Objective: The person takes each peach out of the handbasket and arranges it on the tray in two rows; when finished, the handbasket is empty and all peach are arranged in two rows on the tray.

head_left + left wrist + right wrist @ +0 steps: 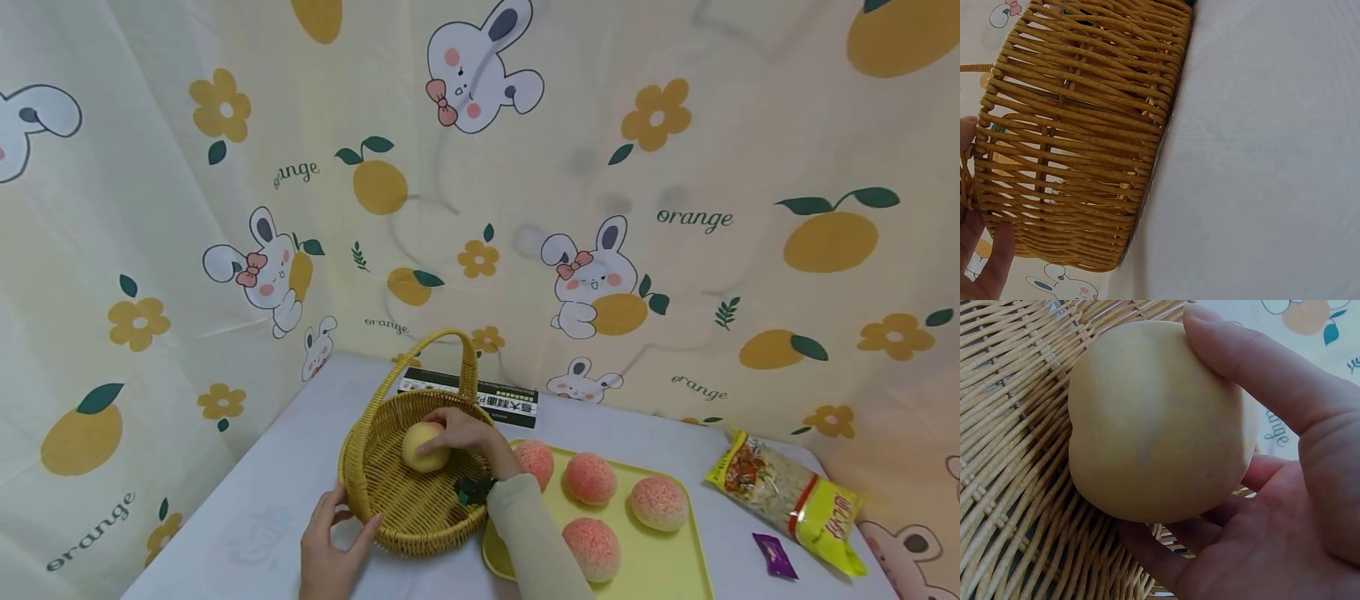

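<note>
A pale yellow peach (1154, 425) sits in my right hand (1285, 506), thumb on one side and fingers curled round the other. In the head view this peach (424, 447) is inside the wicker basket (420, 500), over its woven bottom, with my right hand (467, 433) reaching over the right rim. My left hand (336, 542) grips the basket's near-left rim by the handle's foot. In the left wrist view, fingertips (1000, 250) press on the outer weave. Beside the basket, a yellow tray (693, 550) bears several pink-speckled peaches (590, 477); my right sleeve covers part of it.
Behind the basket lies a dark box (510, 408) with printed lettering. A yellow-ended food packet (787, 500) and a small purple wrapped packet (775, 556) lie to the tray's right. A printed cloth (510, 183) with rabbits and oranges hangs behind the white table (247, 517).
</note>
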A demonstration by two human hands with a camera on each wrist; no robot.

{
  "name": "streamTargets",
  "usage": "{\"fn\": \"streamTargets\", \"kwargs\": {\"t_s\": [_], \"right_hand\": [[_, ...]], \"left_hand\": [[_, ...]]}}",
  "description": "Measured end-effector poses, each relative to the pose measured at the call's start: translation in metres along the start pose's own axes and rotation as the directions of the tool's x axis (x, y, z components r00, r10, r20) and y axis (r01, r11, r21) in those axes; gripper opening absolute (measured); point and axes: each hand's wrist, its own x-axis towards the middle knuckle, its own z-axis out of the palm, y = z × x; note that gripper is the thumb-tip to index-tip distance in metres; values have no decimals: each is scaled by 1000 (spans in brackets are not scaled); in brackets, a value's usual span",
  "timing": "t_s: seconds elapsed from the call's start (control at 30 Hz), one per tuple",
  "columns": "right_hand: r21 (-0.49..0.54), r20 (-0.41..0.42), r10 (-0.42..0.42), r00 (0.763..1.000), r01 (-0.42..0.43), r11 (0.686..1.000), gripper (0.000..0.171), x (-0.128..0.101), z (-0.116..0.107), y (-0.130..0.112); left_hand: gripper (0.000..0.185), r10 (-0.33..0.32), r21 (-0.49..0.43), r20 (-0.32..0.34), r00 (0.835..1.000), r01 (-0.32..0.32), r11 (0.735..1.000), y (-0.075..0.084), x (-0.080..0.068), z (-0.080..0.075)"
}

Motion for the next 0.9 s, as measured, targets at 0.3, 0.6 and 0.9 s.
{"fn": "streamTargets", "kwargs": {"t_s": [0.3,0.6,0.9], "right_hand": [[24,13,12,1000,-12,1000,55,-2,-1,-3],[11,2,20,1000,-20,1000,54,-2,-1,-2],[56,-70,-33,997,37,998,63,-1,-4,-9]], "left_hand": [[58,17,-15,1,1000,-17,1000,0,-1,0],[59,-9,25,14,1000,9,1000,0,-1,-1],[59,21,-9,-2,1000,-21,1000,-2,0,-1]]}}
